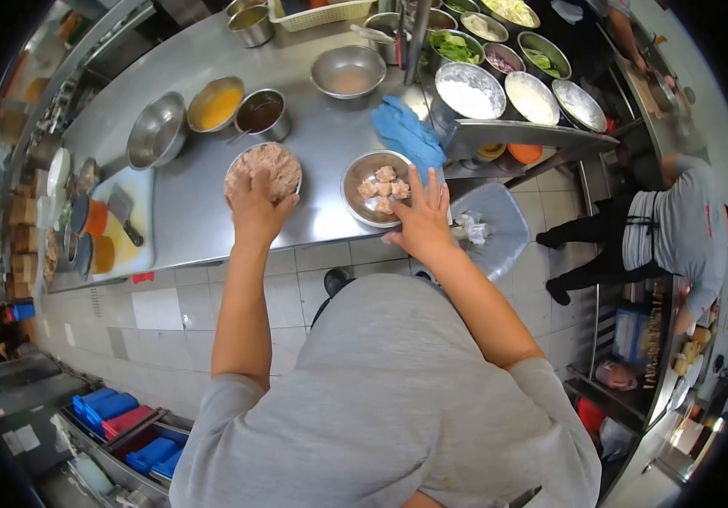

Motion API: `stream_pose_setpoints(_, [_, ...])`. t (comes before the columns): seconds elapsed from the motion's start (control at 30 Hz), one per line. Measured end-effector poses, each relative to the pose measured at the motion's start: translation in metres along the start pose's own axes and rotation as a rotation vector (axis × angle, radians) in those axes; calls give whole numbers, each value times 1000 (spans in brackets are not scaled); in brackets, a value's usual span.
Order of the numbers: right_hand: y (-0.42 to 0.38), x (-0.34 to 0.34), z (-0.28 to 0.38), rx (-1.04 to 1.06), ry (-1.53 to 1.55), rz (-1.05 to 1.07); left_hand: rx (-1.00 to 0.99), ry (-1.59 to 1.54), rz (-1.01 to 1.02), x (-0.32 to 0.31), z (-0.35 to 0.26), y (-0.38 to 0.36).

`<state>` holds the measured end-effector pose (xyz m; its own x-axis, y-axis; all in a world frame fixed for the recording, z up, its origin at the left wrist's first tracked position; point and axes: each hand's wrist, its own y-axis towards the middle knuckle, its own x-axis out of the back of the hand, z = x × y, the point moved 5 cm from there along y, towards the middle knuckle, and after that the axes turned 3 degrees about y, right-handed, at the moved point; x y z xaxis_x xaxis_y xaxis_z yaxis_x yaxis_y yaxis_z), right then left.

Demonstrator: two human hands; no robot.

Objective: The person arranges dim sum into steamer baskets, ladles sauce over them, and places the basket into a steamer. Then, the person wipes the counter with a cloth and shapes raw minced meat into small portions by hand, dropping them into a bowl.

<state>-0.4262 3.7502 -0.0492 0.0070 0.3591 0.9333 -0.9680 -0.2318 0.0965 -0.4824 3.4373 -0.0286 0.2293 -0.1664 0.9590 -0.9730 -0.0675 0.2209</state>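
Note:
A bowl heaped with pale pink minced meat [269, 167] sits near the front edge of the steel counter. On the meat rests my left hand [260, 209], its thumb apart and its fingertips touching or slightly sunk into the surface. To the right stands a shallow metal bowl [352, 209] with several small lumps of meat [384, 188] inside. My right hand [423, 222] is over this bowl's right rim, fingers spread, nothing visible in its grasp. Behind that hand lies a crumpled blue cloth [408, 131].
A cleaver [124, 213] lies on a white cutting board [146, 190] at left. Bowls with yellow liquid [217, 105] and dark sauce [262, 114] stand behind the meat. A lined bin [499, 224] is below right. Another person [669, 222] works farther right.

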Motion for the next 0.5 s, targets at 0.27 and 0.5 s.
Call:
stream_pose_setpoints(0.27, [6, 9, 25, -20, 75, 1, -60, -298, -19, -15, 38, 13])
stream_pose_setpoints(0.5, [9, 17, 39, 89, 155, -145, 69, -288, 222, 5, 40, 19])
